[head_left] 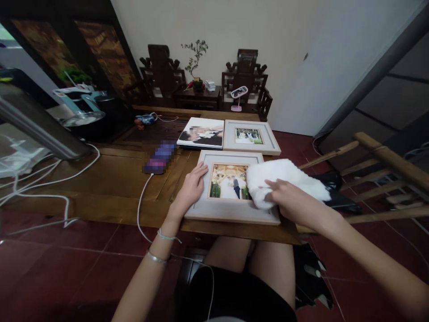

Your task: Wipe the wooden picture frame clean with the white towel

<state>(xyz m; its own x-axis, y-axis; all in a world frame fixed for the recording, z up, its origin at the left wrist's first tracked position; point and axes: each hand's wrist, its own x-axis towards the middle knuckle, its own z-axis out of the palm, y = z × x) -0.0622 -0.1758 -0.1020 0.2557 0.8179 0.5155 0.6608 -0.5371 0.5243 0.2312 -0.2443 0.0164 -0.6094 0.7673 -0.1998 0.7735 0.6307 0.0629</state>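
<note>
A white-framed photo (pixel 231 210) lies flat at the near edge of a low wooden table (pixel 110 179). My left hand (pixel 191 187) rests flat on the frame's left side, fingers stretched out over the border. My right hand (pixel 290 201) presses a white cloth (pixel 284 176) onto the frame's right part; the fingers are bent onto the cloth. Behind this frame lie a second white-framed photo (pixel 251 136) and an unframed canvas print (pixel 202 133), side by side.
A phone (pixel 160 157) on a white cable (pixel 142 201) lies left of the frames. More cables trail at the far left. A wooden chair frame (pixel 378 174) stands to the right. Carved chairs and a small plant (pixel 196 62) line the back wall.
</note>
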